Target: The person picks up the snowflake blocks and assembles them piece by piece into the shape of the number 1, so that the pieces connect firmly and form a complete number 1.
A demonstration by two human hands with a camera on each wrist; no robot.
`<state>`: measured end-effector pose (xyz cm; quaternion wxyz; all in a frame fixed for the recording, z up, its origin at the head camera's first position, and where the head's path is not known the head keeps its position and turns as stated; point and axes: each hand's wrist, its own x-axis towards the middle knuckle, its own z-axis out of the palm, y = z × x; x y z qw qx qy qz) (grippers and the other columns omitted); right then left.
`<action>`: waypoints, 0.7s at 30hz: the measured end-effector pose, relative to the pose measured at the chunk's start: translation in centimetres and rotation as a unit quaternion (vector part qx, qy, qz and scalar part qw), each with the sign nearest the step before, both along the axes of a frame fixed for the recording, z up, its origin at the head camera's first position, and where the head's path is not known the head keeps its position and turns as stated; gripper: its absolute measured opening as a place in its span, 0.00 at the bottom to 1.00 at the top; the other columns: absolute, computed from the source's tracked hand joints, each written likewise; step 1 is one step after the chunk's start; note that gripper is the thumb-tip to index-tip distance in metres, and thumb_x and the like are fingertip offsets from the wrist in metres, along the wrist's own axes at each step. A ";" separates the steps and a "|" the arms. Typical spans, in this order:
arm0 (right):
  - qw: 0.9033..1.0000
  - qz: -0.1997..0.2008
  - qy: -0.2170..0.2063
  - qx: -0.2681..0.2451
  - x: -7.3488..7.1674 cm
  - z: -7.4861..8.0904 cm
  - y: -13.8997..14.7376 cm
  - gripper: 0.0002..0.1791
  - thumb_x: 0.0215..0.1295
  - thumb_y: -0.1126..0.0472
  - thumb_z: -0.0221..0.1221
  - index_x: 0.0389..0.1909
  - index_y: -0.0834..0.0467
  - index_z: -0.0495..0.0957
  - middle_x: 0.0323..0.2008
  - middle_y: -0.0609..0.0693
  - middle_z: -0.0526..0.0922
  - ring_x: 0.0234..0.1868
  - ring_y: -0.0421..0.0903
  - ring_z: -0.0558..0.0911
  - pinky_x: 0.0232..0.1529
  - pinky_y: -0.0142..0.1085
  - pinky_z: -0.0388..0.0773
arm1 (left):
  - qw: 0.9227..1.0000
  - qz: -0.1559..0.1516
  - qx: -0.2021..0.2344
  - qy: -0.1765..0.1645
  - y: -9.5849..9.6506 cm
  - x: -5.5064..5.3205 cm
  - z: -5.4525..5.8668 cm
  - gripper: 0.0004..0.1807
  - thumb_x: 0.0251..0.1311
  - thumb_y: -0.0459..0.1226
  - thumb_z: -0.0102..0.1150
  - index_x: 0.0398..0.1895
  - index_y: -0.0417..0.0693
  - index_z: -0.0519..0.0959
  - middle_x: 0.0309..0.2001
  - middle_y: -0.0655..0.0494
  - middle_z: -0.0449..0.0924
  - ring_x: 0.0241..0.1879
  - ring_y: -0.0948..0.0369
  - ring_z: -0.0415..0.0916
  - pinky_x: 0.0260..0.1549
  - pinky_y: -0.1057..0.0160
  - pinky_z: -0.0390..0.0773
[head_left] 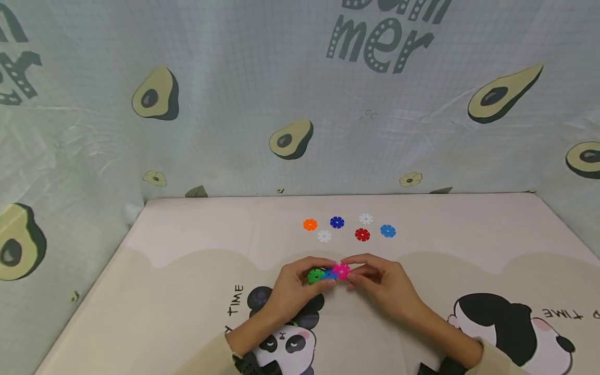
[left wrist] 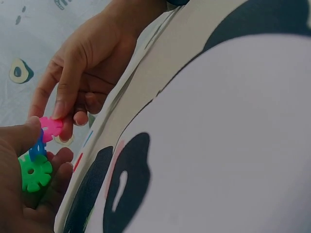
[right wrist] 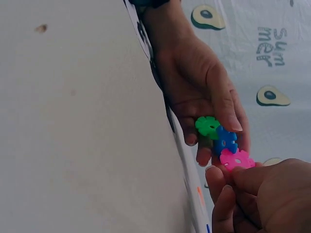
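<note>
Three notched plastic discs, linked in a row, are held up between both hands over the table. My left hand (head_left: 297, 284) pinches the chain near its blue disc (right wrist: 226, 140), with the green disc (left wrist: 36, 173) lying inside the curl of its fingers. At the other end, my right hand (head_left: 386, 284) pinches the pink disc (right wrist: 237, 159) between thumb and fingers. Blue sits in the middle, its edge slotted into the green and pink ones. Part of the blue disc is hidden by the left thumb.
Beyond the hands, loose notched discs lie flat on the table (head_left: 187, 307): an orange one (head_left: 310, 224), a dark blue one (head_left: 337, 222), a red one (head_left: 362, 235), a light blue one (head_left: 388, 230) and two white ones (head_left: 324, 236). An avocado-print curtain (head_left: 225, 104) hangs behind.
</note>
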<state>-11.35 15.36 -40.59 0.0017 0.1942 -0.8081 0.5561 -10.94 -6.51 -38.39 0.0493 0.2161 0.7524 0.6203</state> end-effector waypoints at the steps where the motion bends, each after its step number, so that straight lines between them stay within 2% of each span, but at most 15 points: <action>1: 1.000 0.002 -0.003 0.000 0.0 0.0 0.0 0.16 0.61 0.63 0.64 0.50 0.50 0.80 0.30 0.46 0.86 0.31 0.44 0.85 0.36 0.32 0.78 | 1.000 -0.002 -0.001 0.001 0.0 0.0 0.0 0.16 0.56 0.30 0.65 0.50 0.39 0.80 0.49 0.52 0.81 0.51 0.54 0.75 0.51 0.62 0.74; 8: 1.000 0.012 -0.014 0.004 -0.1 0.1 0.1 0.15 0.62 0.63 0.64 0.50 0.50 0.80 0.30 0.46 0.86 0.32 0.44 0.85 0.39 0.31 0.78 | 1.000 -0.010 0.002 0.001 -0.1 0.0 0.2 0.17 0.57 0.29 0.64 0.51 0.39 0.80 0.50 0.51 0.81 0.53 0.55 0.74 0.53 0.61 0.73; 13: 1.000 0.014 -0.010 0.019 -0.3 0.4 0.3 0.16 0.61 0.64 0.64 0.50 0.49 0.80 0.30 0.45 0.86 0.32 0.43 0.85 0.40 0.32 0.78 | 1.000 -0.016 0.008 0.020 -0.2 0.0 0.2 0.17 0.57 0.28 0.63 0.52 0.37 0.80 0.50 0.48 0.81 0.53 0.53 0.74 0.53 0.60 0.73; 16: 0.999 0.007 -0.006 0.035 -0.6 0.6 0.6 0.16 0.61 0.62 0.64 0.50 0.49 0.80 0.31 0.44 0.85 0.32 0.43 0.85 0.39 0.33 0.79 | 0.999 -0.013 0.008 0.029 -0.2 0.0 0.2 0.17 0.57 0.28 0.63 0.51 0.36 0.80 0.50 0.48 0.81 0.53 0.52 0.75 0.53 0.60 0.73; 21: 0.998 -0.025 0.002 0.062 -1.3 0.9 1.7 0.15 0.61 0.59 0.65 0.49 0.52 0.81 0.33 0.43 0.85 0.33 0.42 0.84 0.37 0.33 0.80 | 1.000 -0.013 -0.001 0.020 0.0 0.0 0.3 0.17 0.57 0.28 0.63 0.51 0.36 0.80 0.49 0.49 0.81 0.53 0.54 0.75 0.54 0.60 0.71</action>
